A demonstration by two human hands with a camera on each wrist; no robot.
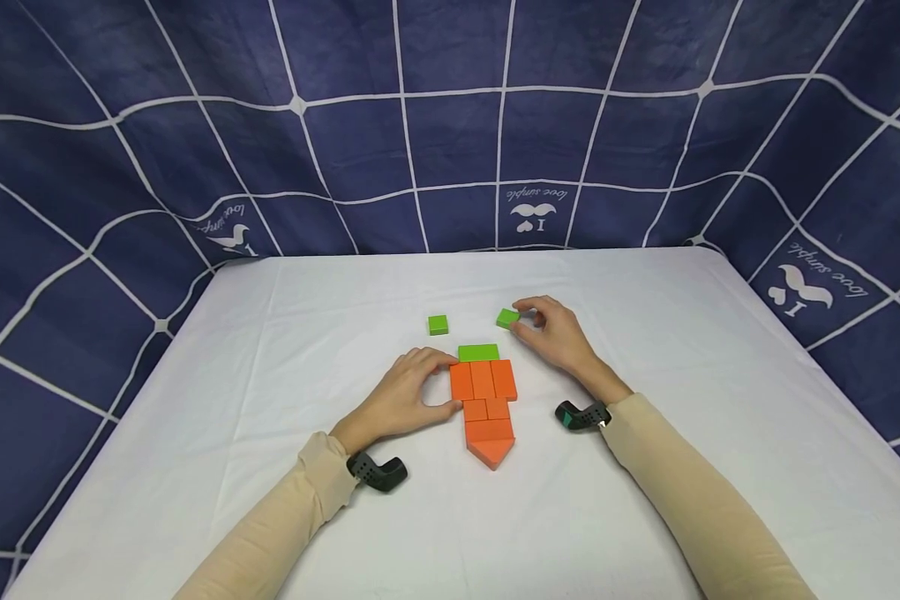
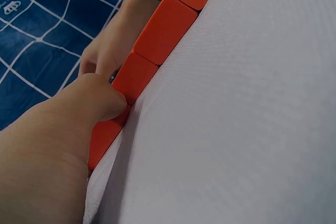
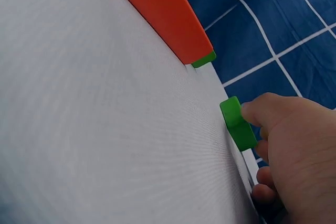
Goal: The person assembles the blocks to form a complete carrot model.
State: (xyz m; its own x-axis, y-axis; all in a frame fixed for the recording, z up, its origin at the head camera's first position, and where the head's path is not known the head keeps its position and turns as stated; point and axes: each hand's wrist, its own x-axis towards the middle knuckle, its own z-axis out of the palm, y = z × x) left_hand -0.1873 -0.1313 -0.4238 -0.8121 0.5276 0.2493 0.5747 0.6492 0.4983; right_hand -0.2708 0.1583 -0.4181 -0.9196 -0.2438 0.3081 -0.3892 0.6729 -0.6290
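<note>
Flat orange blocks (image 1: pixel 482 380) lie joined in a shape on the white cloth, with a pointed orange piece (image 1: pixel 491 452) at the near end. A long green block (image 1: pixel 478 352) borders their far side. My left hand (image 1: pixel 401 396) holds the leftmost orange block (image 1: pixel 461 382), index finger at its far corner and thumb at its near corner. Beyond the shape and to the right, my right hand (image 1: pixel 555 333) pinches a small green block (image 1: pixel 507 318) between thumb and fingers; the right wrist view shows that green block (image 3: pixel 239 123) at the fingertips.
Another small green block (image 1: pixel 438 325) lies by itself left of the one in my right hand. White cloth (image 1: pixel 270 333) covers the table, and a dark blue checked curtain (image 1: pixel 450 142) rises behind its far edge and at both sides.
</note>
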